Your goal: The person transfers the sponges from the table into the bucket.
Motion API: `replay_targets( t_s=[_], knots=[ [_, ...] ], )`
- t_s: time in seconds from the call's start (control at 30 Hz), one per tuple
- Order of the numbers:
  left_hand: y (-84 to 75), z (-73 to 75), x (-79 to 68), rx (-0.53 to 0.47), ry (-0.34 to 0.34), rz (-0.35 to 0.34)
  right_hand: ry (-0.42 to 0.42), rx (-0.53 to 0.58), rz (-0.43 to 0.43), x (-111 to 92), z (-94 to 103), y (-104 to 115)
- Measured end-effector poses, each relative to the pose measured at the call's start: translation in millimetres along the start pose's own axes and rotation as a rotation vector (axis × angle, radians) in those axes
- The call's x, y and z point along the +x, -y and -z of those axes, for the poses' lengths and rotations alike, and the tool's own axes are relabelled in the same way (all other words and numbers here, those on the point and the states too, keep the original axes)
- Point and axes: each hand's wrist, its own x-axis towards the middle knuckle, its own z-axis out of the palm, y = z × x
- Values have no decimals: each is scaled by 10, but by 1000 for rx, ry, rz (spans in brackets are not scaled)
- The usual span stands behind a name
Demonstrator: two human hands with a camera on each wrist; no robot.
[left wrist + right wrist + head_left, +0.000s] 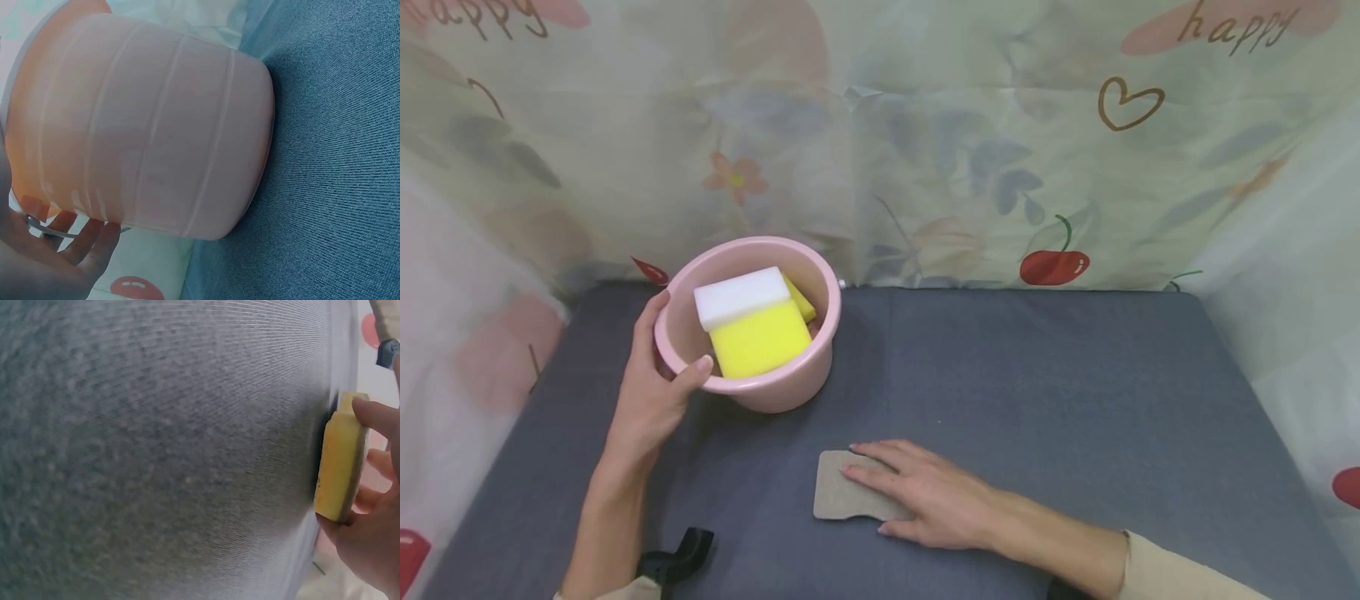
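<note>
A pink bucket (pixel 790 387) stands at the left of the table, with a white sponge (pixel 741 297), a yellow sponge (pixel 760 340) and another yellow piece (pixel 800 300) inside. My left hand (pixel 651 400) grips the bucket's near-left rim, thumb over the edge; the left wrist view shows its fingers (pixel 100 247) against the outer wall. Lower in the head view, my right hand (pixel 928 496) lies over a notched sponge (pixel 842 487) with a grey top. From the side, the sponge's yellow layer (pixel 337 465) faces the cloth, and thumb and fingers hold its edges.
Dark grey-blue cloth (pixel 1037 392) covers the table. A patterned curtain (pixel 925 167) hangs along the back edge, with pale sheets at both sides. A black strap piece (pixel 681 558) sits at the left wrist. The bucket has a thin handle (pixel 59 232).
</note>
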Motion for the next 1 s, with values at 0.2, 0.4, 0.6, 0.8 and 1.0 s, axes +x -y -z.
replay_targets(
  t_s=[0.2,0.4,0.6,0.8,1.0],
  knots=[
    [1,-4,-5,6,-2,10,-18,-7,29,17,139,40],
    [-10,-3,-9,25,5,20,8,31,30,39,315,97],
    [-35,10,-2,21,0,20,12,43,56,91,485,160],
    [-25,14,6,20,11,8,11,60,99,121,692,213],
    [7,11,-8,22,7,14,12,45,150,211,938,257]
  ],
)
